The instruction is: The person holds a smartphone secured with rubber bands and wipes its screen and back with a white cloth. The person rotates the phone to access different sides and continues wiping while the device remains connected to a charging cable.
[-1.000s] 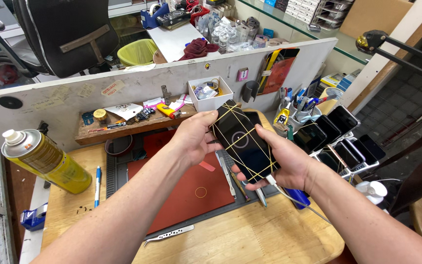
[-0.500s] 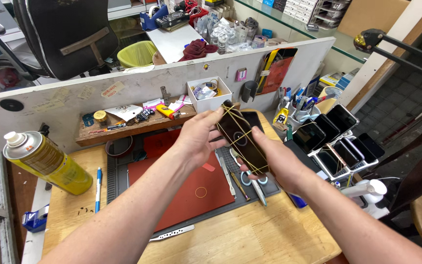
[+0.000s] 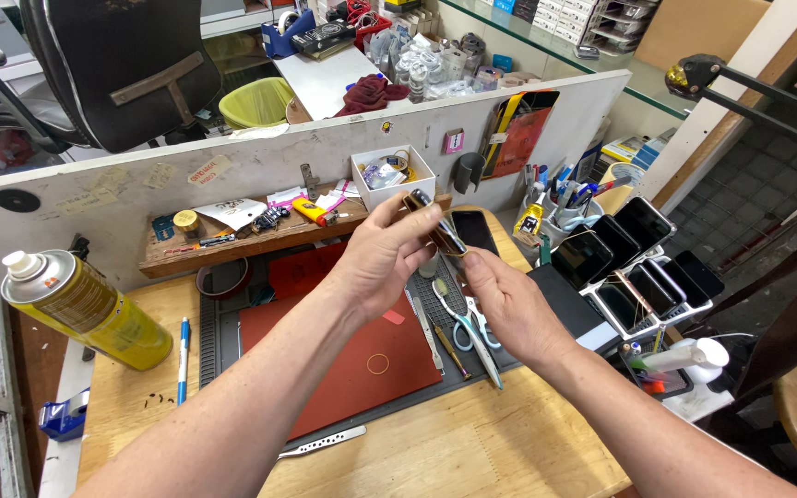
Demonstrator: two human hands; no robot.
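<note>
I hold a dark smartphone [image 3: 437, 224] edge-on above the back of the desk [image 3: 472, 452], over the red work mat [image 3: 348, 355]. My left hand [image 3: 382, 258] pinches its upper end, fingers closed on both faces. My right hand [image 3: 502, 306] pinches the lower edge with thumb and fingertips. It looks thin, stiff, slick and breakable, so I judge the narrow side edges the safest grip.
</note>
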